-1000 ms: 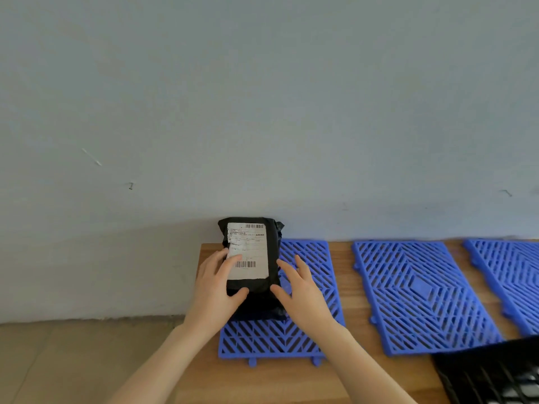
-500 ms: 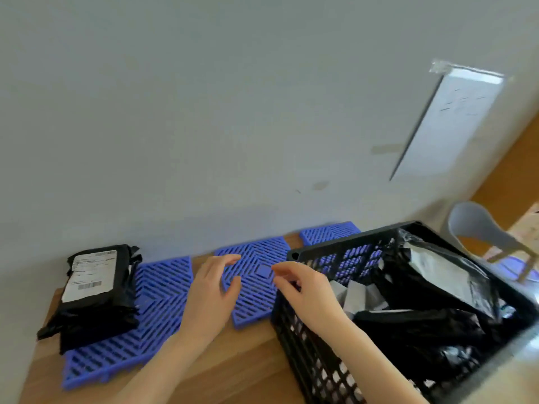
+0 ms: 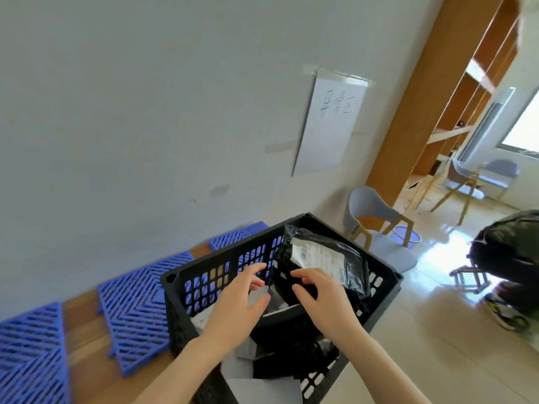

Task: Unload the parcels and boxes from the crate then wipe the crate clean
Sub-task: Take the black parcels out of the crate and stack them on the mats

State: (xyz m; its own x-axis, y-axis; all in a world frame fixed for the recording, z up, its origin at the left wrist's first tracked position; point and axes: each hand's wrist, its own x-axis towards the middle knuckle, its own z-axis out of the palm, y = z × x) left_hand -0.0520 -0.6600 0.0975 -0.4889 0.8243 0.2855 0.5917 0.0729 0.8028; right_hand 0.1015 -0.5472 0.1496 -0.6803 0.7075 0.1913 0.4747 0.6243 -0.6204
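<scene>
Reaching into black crate point(image 3: 204, 268): left hand point(image 3: 242, 304) loose, holding nothing; right hand point(image 3: 322, 298) touching black parcel point(image 3: 354, 275), grip unclear.

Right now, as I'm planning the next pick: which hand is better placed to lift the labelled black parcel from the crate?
Right, probably. The right hand is at the near edge of the labelled black parcel; the left hand hovers beside it, over grey packets.
</scene>
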